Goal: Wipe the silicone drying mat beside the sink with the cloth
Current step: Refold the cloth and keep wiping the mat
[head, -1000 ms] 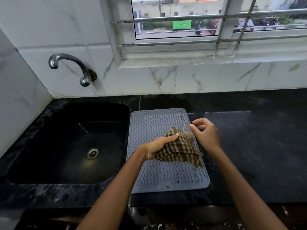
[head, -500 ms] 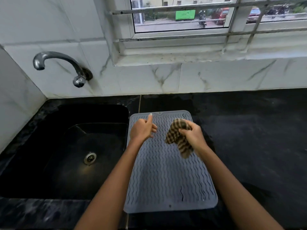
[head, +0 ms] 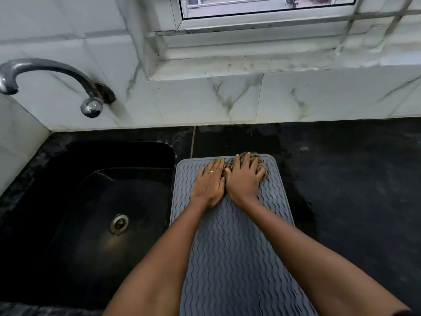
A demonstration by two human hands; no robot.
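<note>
A grey silicone drying mat (head: 234, 247) with wavy ridges lies on the black counter just right of the sink. A brown checked cloth (head: 258, 161) is bunched at the mat's far edge. My right hand (head: 245, 179) presses flat on top of the cloth, fingers spread over it. My left hand (head: 210, 182), wearing a ring, lies flat beside it, palm down on the mat, its fingertips touching the cloth's left end. Most of the cloth is hidden under my right hand.
A black sink (head: 95, 213) with a metal drain (head: 119, 223) sits left of the mat. A chrome tap (head: 52, 78) juts from the white tiled wall. Black counter (head: 353, 179) extends to the right, with a wet patch along the mat's edge. A window sill runs above.
Both hands moved to the mat's far edge. The cloth, held up in my right hand before, is now pressed down on the mat. My left hand went from raised to flat.
</note>
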